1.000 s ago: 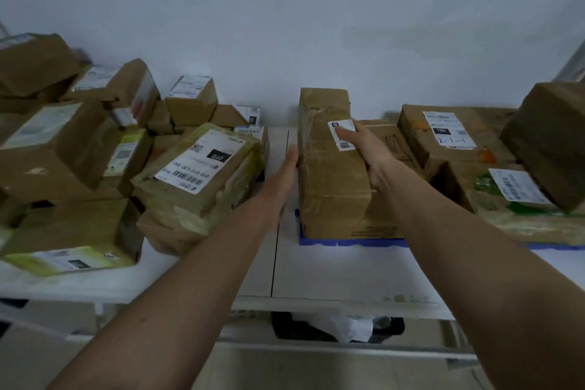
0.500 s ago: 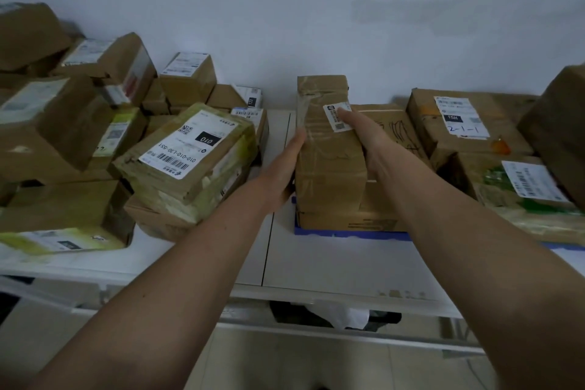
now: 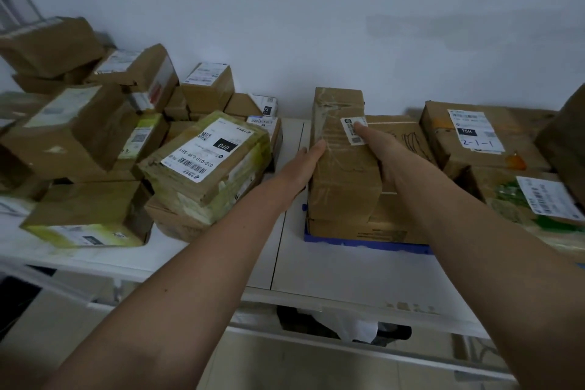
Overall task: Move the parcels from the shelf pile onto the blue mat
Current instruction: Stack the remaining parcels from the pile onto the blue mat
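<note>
White shelf [image 3: 332,272] is carrying everything. Shelf pile [image 3: 95,149] is crowding the left side; nearest the gap, a green-taped parcel [image 3: 205,165] with a 010 label is leaning just beside the left forearm. On the right, a labelled box [image 3: 474,136] and more parcels are sitting well clear of the hands. Blue mat [image 3: 364,242] is showing only as an edge under a flat box [image 3: 380,228]. The tall taped parcel [image 3: 342,161] is resting on that flat box. Left hand [image 3: 300,168] is lying flat against its side, fingers straight; right hand [image 3: 383,152] is gripping its right edge, fingers over the top.
</note>
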